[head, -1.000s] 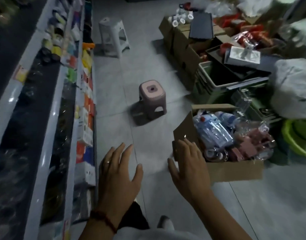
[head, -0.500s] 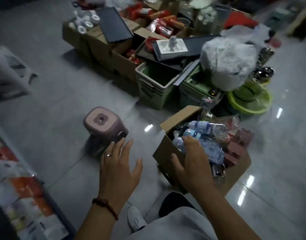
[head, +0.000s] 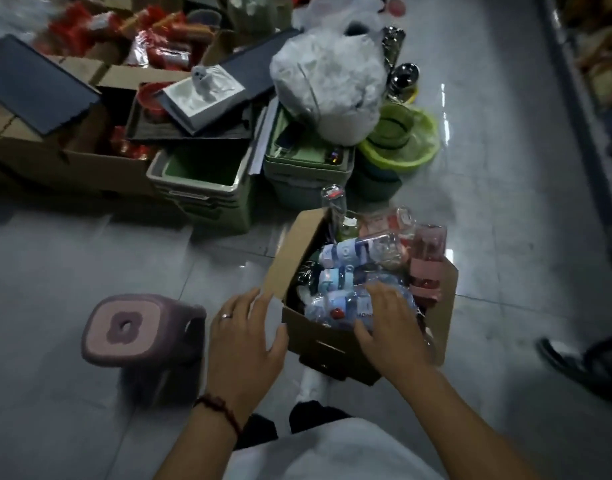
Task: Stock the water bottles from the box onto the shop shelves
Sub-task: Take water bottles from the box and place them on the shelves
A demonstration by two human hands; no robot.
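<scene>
An open cardboard box (head: 318,327) sits on the grey tiled floor in front of me, filled with plastic-wrapped water bottles. Blue-capped bottles (head: 360,254) lie on their sides, and pink bottles (head: 427,261) stand along the right side. My right hand (head: 387,323) rests on the nearest wrapped blue bottle (head: 335,306), fingers curled over it. My left hand (head: 245,344) hovers spread beside the box's left flap, holding nothing. No shop shelf with bottles shows clearly.
A pink plastic stool (head: 131,327) stands just left of my left hand. Behind the box are green crates (head: 207,188), cardboard boxes of red packets (head: 90,157), a white sack (head: 329,88) and a green basin (head: 401,140). A shelf edge (head: 574,98) runs along the right.
The view has swung from the left shelving toward the box. My right hand has moved from the box's flap onto the wrapped bottles inside; my left hand has come up beside the box.
</scene>
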